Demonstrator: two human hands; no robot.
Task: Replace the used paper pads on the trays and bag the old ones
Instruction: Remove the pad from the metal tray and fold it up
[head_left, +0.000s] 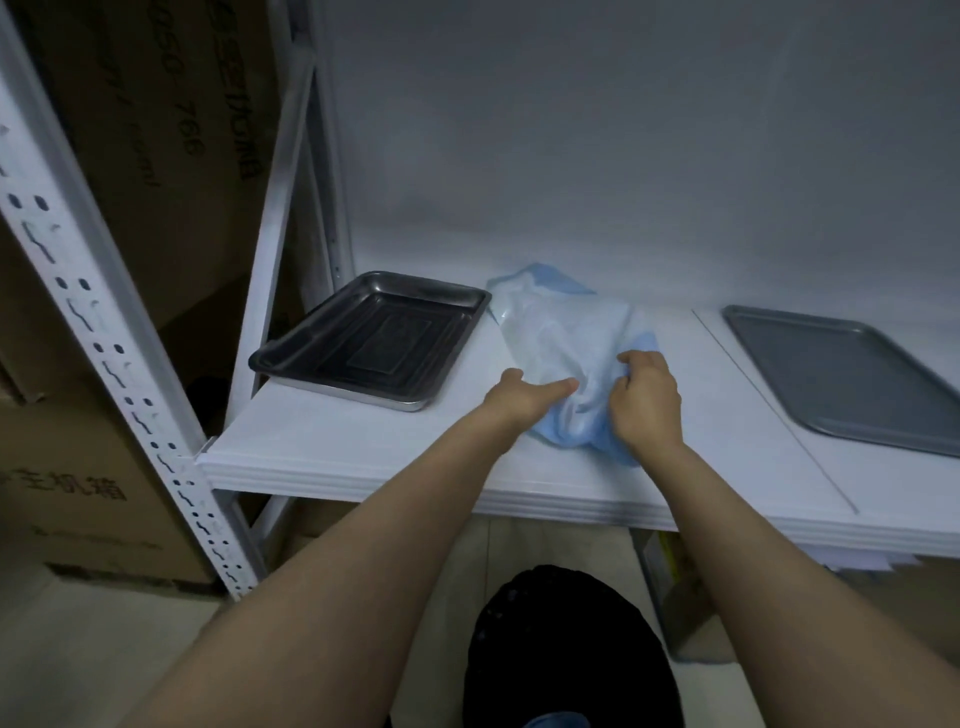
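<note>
One white shelf (337, 447) carries everything at a height where both your forearms reach in level from below its front edge. Two steel trays sit well apart on it: the deep tray (374, 338) at the left end and the flat tray (841, 374) at the right. Both show bare metal, so I judge the old liners are already lifted out and no fresh ones laid. That gap between them gives you room to work, and it is where the task's material lies.

Between the trays, nearer the deep one, lies a pale translucent bag (561, 332), crumpled on the shelf. The used pads (576, 441) show as blue at its far corner, at its right edge and at the near end under your wrists. They look mostly wrapped in the film, though whether they are fully inside I cannot tell. Resting the lot on the shelf lets the board take the weight while both hands deal with the near end, probably the opening.

Your right hand (644, 400) comes in palm down with the wrist bent, its fingers curled tight into a gathered fold of film. Your left hand (524, 395) lies flatter, its thumb stretched straight across the top of the film towards the right hand. Its other fingers are hidden underneath, so it reads as a pinch on the bag's edge.
</note>
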